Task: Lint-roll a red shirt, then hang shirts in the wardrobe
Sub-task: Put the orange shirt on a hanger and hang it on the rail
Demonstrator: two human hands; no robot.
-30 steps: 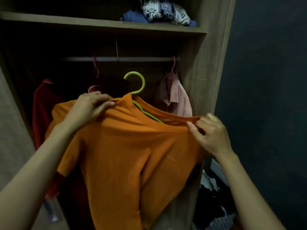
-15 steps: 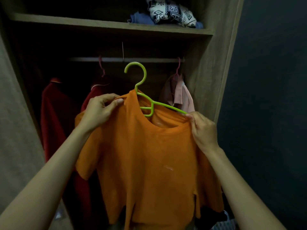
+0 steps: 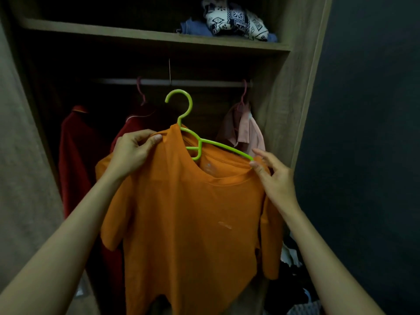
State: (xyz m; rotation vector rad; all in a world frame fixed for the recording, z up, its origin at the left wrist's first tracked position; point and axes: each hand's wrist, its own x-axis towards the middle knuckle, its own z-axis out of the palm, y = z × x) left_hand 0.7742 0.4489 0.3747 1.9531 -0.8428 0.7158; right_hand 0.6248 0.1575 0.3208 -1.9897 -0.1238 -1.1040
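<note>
Head view is showing the hanging stage under way, not finished: the orange shirt (image 3: 188,223) is being held up in front of the open wardrobe (image 3: 279,98) on a green hanger (image 3: 197,142) whose hook is sitting just below the rail (image 3: 204,82), not yet over it. The left hand (image 3: 131,153) is pinching the shirt's shoulder beside the collar, where the hanger's arm is lying under the cloth. The right hand (image 3: 275,178) is nipping the other shoulder at the hanger's tip between thumb and forefinger, its remaining fingers spreading loose. That hanger arm is lying bare across the neck opening, so I am judging the shoulder still needs seating before the hook goes up. Two red shirts (image 3: 77,155) and a pink shirt (image 3: 247,133) are already hanging from the rail, suggesting the red one is dealt with, though no lint roller is showing and nothing is proving it was rolled. More clothes (image 3: 293,287) are lying low on the right, too dark to tell whether they are shirts waiting. Shadow is swallowing the wardrobe's left interior, and the orange shirt's hem is running off the bottom edge.
</note>
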